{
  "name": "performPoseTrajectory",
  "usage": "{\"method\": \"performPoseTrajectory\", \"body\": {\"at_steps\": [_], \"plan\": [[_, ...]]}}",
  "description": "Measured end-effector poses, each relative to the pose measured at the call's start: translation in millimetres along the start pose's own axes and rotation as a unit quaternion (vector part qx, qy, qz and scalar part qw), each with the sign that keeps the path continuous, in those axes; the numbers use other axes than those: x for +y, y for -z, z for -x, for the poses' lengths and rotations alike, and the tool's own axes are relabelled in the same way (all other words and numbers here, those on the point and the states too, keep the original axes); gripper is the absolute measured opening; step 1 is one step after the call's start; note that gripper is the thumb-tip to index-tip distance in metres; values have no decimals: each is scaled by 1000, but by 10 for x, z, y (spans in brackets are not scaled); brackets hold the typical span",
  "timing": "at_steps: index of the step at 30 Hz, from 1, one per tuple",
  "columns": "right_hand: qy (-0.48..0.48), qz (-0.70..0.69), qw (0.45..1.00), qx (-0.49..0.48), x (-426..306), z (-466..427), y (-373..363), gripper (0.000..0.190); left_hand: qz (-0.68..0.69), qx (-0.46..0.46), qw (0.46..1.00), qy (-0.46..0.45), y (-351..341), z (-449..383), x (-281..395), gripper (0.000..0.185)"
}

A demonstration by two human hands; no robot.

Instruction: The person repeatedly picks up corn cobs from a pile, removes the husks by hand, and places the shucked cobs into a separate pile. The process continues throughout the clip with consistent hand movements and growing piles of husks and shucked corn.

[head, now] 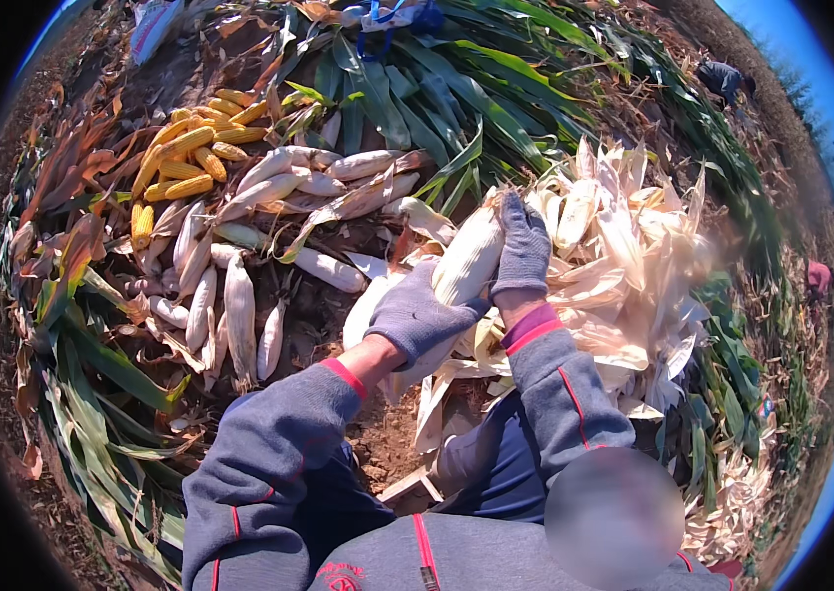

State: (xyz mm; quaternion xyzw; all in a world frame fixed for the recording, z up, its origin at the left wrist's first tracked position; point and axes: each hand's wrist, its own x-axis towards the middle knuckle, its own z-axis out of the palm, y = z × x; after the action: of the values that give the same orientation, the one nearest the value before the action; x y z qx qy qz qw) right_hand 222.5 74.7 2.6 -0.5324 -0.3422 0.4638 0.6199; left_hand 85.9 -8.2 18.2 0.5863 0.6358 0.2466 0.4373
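An ear of corn in its pale husk (467, 257) slants across my lap, its tip pointing away from me. My left hand (421, 312), in a grey knit glove, grips the lower part with the thumb laid across it. Up at the tip, my right hand (522, 247), gloved the same way, holds the husk end; its fingertips are partly hidden. Loose stripped husks (609, 273) are heaped just right of my right hand. Left of my left hand lie several unhusked ears (240, 318) on the soil, and beyond them is a pile of bare yellow cobs (192, 148).
Cut green corn stalks (454, 81) lie across the far side, with more stalks (107, 436) at the left. A white sack (155, 29) and a bag with blue handles (391, 18) are at the top. Two people (723, 80) bend over in the field at the right.
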Motion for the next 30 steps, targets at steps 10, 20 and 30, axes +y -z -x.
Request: {"method": "performPoseTrajectory", "body": {"at_steps": [10,20,30], "plan": [[34,3,999,22,-40,-86,-15,27,154,-49,987,-17,-93,-66,-64,70],[149,303,941,-8,-239,-66,31,30,-42,17,999,-26,87,-11,-23,72],[184,240,953,36,-167,40,-45,24,376,-91,920,57,-70,-58,-86,50]]}}
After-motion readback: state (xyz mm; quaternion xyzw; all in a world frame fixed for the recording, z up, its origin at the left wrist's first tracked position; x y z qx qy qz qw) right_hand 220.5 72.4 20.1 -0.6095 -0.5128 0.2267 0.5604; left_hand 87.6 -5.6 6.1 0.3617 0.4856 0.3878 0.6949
